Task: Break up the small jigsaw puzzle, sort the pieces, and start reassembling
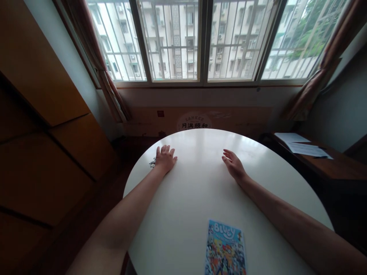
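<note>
My left hand (165, 159) is on the far left part of the white round table (197, 191), palm down with its fingers spread. A small cluster of dark bits (152, 163) shows beside its wrist side, partly covered by the hand; I cannot make out what they are. Over the far right part of the table is my right hand (233, 165), turned on its side, fingers loosely stretched and apart from the thumb, with nothing in them. Nearer to me lies a blue picture booklet or case (225, 248) marked "Bluey", its lower edge cut off by the frame.
White papers (304, 147) and dark pens lie on a brown side table (344, 168) at the right. A large printed box (229, 118) stands behind the table, under the barred window (203, 84). Wooden cabinets (43, 164) line the left, and curtains hang at both sides.
</note>
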The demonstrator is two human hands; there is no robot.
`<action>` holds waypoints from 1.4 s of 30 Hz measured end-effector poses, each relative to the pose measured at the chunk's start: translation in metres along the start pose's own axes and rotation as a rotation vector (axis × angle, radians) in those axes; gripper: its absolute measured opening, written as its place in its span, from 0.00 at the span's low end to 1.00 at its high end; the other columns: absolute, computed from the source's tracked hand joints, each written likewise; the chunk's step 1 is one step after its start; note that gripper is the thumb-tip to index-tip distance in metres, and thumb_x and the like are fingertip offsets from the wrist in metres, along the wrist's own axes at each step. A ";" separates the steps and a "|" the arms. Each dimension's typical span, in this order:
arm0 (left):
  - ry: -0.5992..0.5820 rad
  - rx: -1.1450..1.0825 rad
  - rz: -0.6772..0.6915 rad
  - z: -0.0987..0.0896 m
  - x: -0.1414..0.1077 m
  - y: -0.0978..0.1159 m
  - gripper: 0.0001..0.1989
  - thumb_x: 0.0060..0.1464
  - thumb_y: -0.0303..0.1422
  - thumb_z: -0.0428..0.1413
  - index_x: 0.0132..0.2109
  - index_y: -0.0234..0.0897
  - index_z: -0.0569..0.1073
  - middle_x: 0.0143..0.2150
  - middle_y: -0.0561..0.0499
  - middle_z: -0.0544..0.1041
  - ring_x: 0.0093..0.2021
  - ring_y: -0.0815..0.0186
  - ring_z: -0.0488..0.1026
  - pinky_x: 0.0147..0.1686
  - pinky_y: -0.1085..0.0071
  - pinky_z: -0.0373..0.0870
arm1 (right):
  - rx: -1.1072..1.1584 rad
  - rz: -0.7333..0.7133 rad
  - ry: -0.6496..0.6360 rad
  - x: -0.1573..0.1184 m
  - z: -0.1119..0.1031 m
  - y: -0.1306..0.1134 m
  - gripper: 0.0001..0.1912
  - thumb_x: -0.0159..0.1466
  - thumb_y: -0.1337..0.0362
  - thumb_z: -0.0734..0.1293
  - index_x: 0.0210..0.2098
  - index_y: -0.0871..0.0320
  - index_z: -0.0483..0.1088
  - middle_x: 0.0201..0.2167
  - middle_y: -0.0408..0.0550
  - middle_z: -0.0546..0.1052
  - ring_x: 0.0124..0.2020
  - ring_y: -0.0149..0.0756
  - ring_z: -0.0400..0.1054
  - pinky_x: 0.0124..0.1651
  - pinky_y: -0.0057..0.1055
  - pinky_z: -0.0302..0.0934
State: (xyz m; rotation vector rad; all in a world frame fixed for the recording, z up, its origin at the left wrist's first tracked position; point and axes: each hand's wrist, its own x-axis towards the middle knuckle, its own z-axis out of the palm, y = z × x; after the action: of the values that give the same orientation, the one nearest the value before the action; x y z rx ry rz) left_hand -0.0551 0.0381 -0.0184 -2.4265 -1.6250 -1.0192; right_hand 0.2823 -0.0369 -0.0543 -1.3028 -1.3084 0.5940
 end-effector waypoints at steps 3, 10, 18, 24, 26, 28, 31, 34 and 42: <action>-0.029 0.047 -0.006 -0.006 0.002 0.014 0.11 0.52 0.29 0.62 0.44 0.40 0.78 0.63 0.38 0.70 0.68 0.41 0.56 0.68 0.42 0.34 | 0.034 0.018 0.004 0.005 0.000 -0.001 0.33 0.61 0.43 0.65 0.57 0.59 0.68 0.54 0.60 0.75 0.57 0.47 0.69 0.62 0.50 0.61; -0.347 0.220 0.088 0.007 -0.006 0.100 0.13 0.63 0.39 0.52 0.41 0.39 0.80 0.44 0.44 0.80 0.44 0.56 0.76 0.48 0.62 0.70 | 0.090 0.039 0.005 0.006 -0.001 -0.003 0.31 0.60 0.43 0.65 0.53 0.60 0.71 0.51 0.59 0.77 0.54 0.46 0.71 0.60 0.44 0.63; -0.432 0.231 0.129 0.022 -0.023 0.127 0.18 0.65 0.40 0.48 0.36 0.39 0.80 0.40 0.44 0.81 0.41 0.57 0.77 0.40 0.65 0.69 | -0.010 -0.006 -0.220 0.001 -0.013 -0.029 0.28 0.61 0.39 0.64 0.37 0.60 0.75 0.35 0.52 0.78 0.39 0.40 0.71 0.43 0.34 0.64; -0.450 0.219 0.192 0.017 -0.020 0.116 0.19 0.65 0.41 0.48 0.35 0.39 0.79 0.38 0.45 0.81 0.40 0.57 0.76 0.39 0.65 0.67 | -0.355 -0.178 -1.063 -0.036 -0.044 -0.103 0.24 0.58 0.44 0.71 0.23 0.60 0.70 0.19 0.39 0.67 0.21 0.25 0.56 0.26 0.27 0.48; -0.453 0.215 0.208 0.018 -0.020 0.116 0.19 0.65 0.41 0.48 0.34 0.39 0.79 0.38 0.45 0.81 0.40 0.57 0.76 0.38 0.65 0.66 | -0.543 -0.252 -1.233 -0.055 -0.047 -0.127 0.21 0.57 0.47 0.73 0.25 0.59 0.71 0.20 0.39 0.69 0.20 0.25 0.55 0.25 0.27 0.45; -0.454 0.211 0.218 0.019 -0.020 0.116 0.19 0.65 0.41 0.48 0.34 0.39 0.78 0.38 0.44 0.81 0.40 0.56 0.76 0.38 0.65 0.65 | -0.676 -0.311 -1.305 -0.072 -0.043 -0.143 0.19 0.56 0.50 0.75 0.25 0.58 0.71 0.20 0.39 0.70 0.21 0.25 0.55 0.26 0.28 0.45; -0.458 0.202 0.232 0.020 -0.020 0.116 0.18 0.64 0.41 0.48 0.33 0.39 0.78 0.38 0.45 0.81 0.40 0.57 0.75 0.38 0.65 0.65 | -0.783 -0.381 -1.368 -0.085 -0.034 -0.149 0.17 0.55 0.52 0.76 0.25 0.57 0.72 0.19 0.39 0.68 0.20 0.25 0.53 0.27 0.29 0.44; -0.459 0.192 0.238 0.020 -0.020 0.116 0.19 0.65 0.42 0.47 0.33 0.39 0.78 0.38 0.45 0.81 0.40 0.57 0.75 0.38 0.65 0.64 | -0.820 -0.393 -1.340 -0.084 -0.028 -0.141 0.17 0.55 0.50 0.76 0.26 0.58 0.73 0.20 0.39 0.68 0.21 0.25 0.52 0.28 0.29 0.44; -0.444 0.172 0.220 0.021 -0.019 0.114 0.23 0.67 0.44 0.45 0.33 0.40 0.78 0.37 0.46 0.81 0.39 0.58 0.75 0.37 0.66 0.63 | -0.744 -0.522 -1.276 -0.079 -0.017 -0.126 0.21 0.56 0.47 0.74 0.25 0.57 0.69 0.20 0.37 0.67 0.21 0.25 0.50 0.28 0.28 0.44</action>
State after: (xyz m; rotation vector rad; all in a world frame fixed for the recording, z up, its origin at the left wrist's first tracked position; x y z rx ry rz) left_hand 0.0463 -0.0200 -0.0103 -2.7606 -1.4204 -0.3078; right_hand 0.2356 -0.1464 0.0368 -0.9902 -3.0224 0.5754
